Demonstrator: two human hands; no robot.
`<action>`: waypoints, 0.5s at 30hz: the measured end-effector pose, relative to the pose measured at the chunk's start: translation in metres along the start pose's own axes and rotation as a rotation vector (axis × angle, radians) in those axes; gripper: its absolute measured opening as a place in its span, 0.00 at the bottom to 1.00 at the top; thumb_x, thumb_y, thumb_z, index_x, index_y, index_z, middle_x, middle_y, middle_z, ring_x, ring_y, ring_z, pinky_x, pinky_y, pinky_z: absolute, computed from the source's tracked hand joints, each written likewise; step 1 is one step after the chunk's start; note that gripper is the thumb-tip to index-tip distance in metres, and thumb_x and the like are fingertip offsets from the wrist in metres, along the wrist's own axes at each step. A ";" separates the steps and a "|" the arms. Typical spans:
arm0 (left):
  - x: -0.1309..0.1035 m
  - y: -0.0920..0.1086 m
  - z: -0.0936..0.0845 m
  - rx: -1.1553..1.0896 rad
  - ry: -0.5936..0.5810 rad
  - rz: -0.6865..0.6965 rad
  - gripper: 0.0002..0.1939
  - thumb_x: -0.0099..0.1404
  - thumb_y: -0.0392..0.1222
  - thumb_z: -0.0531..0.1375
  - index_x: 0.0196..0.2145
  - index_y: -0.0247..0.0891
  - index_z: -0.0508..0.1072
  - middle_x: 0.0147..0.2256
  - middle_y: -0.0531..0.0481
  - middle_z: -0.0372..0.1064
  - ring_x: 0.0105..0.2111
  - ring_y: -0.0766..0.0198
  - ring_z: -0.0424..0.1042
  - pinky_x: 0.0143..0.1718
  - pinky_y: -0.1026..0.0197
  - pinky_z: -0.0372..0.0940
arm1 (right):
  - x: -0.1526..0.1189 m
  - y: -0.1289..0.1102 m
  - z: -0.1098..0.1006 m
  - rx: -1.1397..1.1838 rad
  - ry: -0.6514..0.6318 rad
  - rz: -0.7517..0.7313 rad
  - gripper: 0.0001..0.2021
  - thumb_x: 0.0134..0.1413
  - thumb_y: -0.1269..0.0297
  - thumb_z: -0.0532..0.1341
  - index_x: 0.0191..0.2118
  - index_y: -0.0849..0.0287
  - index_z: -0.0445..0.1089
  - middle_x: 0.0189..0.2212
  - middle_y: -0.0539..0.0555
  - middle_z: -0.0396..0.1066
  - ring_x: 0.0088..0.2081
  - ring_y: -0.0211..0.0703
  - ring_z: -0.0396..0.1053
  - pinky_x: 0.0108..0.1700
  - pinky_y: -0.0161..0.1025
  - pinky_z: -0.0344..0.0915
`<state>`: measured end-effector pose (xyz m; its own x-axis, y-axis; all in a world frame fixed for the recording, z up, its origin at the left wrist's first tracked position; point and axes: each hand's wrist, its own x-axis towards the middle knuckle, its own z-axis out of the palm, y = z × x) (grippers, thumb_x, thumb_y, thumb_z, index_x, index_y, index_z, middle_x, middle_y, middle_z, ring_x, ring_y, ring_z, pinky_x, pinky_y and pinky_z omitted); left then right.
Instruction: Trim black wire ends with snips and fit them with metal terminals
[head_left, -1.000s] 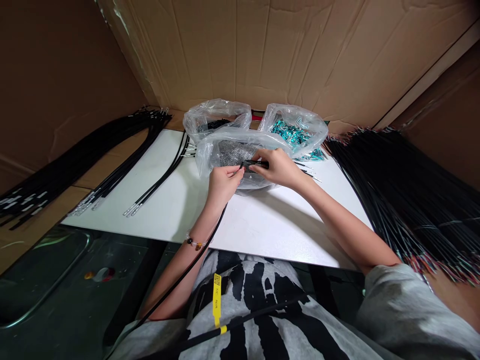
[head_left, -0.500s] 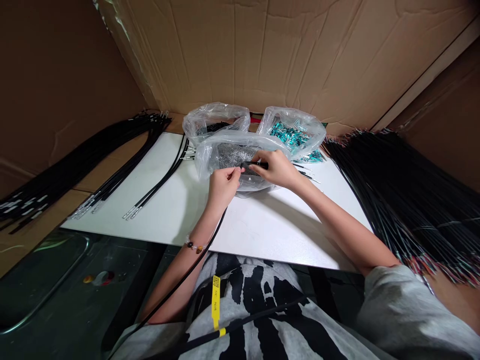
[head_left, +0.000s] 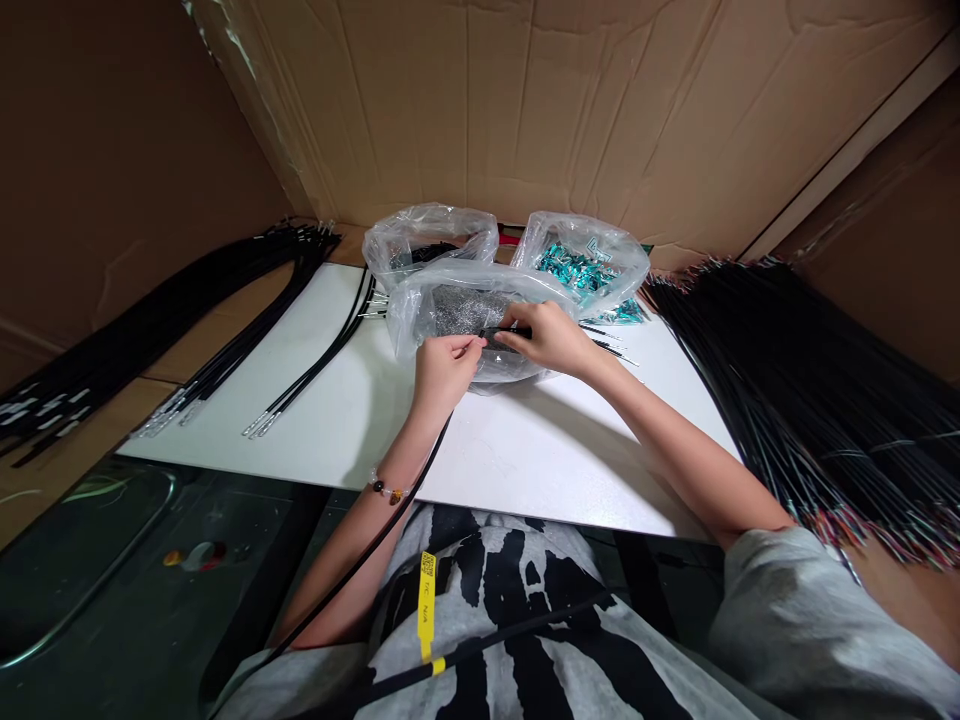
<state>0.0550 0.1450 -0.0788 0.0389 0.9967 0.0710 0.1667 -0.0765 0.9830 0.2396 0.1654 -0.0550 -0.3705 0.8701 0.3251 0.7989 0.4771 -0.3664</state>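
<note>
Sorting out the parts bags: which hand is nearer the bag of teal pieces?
Right. The right hand lies just below the bag of teal pieces; the left hand is farther left.

**White board on a cardboard bench**

A white board (head_left: 525, 450) carries three clear plastic bags (head_left: 450, 300) at its far edge and a few black cables (head_left: 315, 365) on its left. Big cable bundles (head_left: 810, 380) flank it, probably lying on cardboard.

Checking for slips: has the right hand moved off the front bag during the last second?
No. The right hand stays at the front bag, pinching the small black piece beside the left hand.
</note>
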 end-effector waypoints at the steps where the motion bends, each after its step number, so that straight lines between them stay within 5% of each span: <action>1: 0.000 0.000 0.000 -0.001 0.001 -0.003 0.13 0.58 0.42 0.61 0.32 0.31 0.83 0.14 0.59 0.58 0.15 0.71 0.53 0.19 0.64 0.49 | 0.000 0.000 0.001 -0.005 0.001 -0.001 0.06 0.62 0.64 0.64 0.38 0.60 0.77 0.33 0.56 0.80 0.32 0.45 0.72 0.35 0.38 0.58; 10: 0.003 -0.003 -0.002 0.001 0.017 -0.007 0.14 0.59 0.41 0.60 0.35 0.30 0.84 0.13 0.58 0.59 0.15 0.70 0.54 0.18 0.64 0.50 | 0.000 -0.001 0.001 -0.003 0.006 0.020 0.07 0.62 0.63 0.64 0.40 0.61 0.77 0.32 0.55 0.80 0.30 0.43 0.70 0.35 0.38 0.58; 15: 0.003 -0.007 -0.001 0.046 0.047 0.025 0.11 0.59 0.42 0.64 0.33 0.33 0.84 0.16 0.54 0.66 0.19 0.65 0.64 0.23 0.64 0.59 | 0.000 0.000 0.003 0.000 0.005 0.017 0.07 0.62 0.63 0.64 0.40 0.60 0.76 0.36 0.57 0.81 0.34 0.46 0.73 0.37 0.39 0.60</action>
<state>0.0531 0.1487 -0.0851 -0.0026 0.9945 0.1046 0.2112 -0.1017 0.9721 0.2383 0.1659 -0.0576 -0.3547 0.8774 0.3230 0.8050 0.4623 -0.3717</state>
